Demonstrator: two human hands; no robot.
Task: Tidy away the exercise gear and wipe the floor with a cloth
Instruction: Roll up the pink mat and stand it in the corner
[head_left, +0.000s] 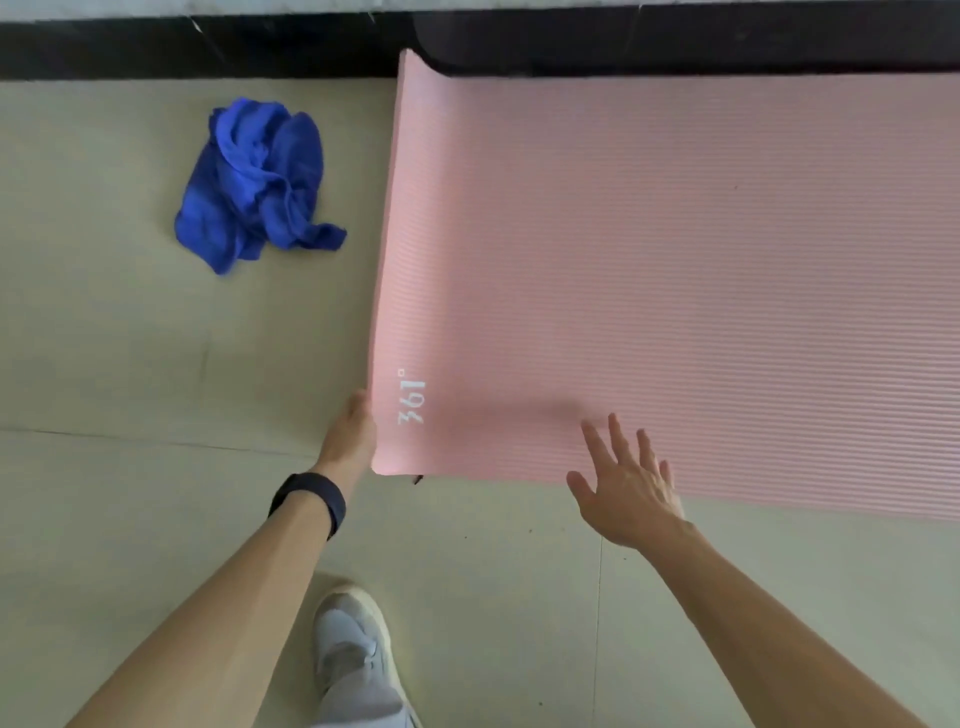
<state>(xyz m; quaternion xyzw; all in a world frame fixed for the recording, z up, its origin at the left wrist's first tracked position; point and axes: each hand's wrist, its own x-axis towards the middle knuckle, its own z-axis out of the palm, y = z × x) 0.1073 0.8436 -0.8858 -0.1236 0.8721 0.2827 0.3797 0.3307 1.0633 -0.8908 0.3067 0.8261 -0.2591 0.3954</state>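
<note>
Floor (130, 338): pale tiles, with a black strip (182, 49) running along its far edge.

Pink mat (675, 270): we note it lies unrolled on the right half of the floor. Its ribbed face is up and its long side runs off the right edge of view. Its far left corner overlaps a dark mat (675, 47) lying along the black strip. The short left edge looks slightly lifted.

Blue cloth (254, 182): crumpled in a heap on the floor. It sits left of the pink mat's short edge, toward the far side, and is apart from the mat.

Right hand (626, 486): fingers spread wide, palm down, over the mat's near edge. We cannot tell whether it touches.

Left hand (350, 434): it grips the short left edge of the mat just beside the near left corner. The fingers pass out of sight under the edge.

Grey shoe (353, 644): on the floor near its near edge, between the two forearms.

Dark wristband (311, 496): on the left wrist.

White print "361°" (411, 397): on the mat's near left corner, just beside the left hand.
</note>
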